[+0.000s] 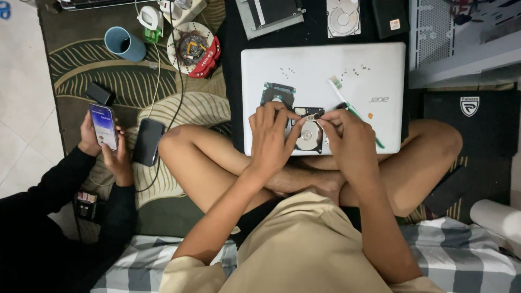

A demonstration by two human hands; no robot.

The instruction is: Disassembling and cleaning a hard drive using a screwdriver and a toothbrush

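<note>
Silver platter of opened hard drive (309,135) exposed; drive laid on closed white laptop (380,65), across crossed legs. Drive steadied by left hand (269,142), fingers spread over its top edge. Small part at drive's upper edge pinched by right hand (350,142). Green toothbrush (347,103) laid just beside. Phone (103,126) held by another person's hands at left.

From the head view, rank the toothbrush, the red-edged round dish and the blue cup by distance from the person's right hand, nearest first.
1. Toothbrush: on the white laptop lid, just beside the right hand.
2. Red-edged round dish: on the patterned mat, up and left of the laptop.
3. Blue cup: farther left still, lying on the mat.
</note>
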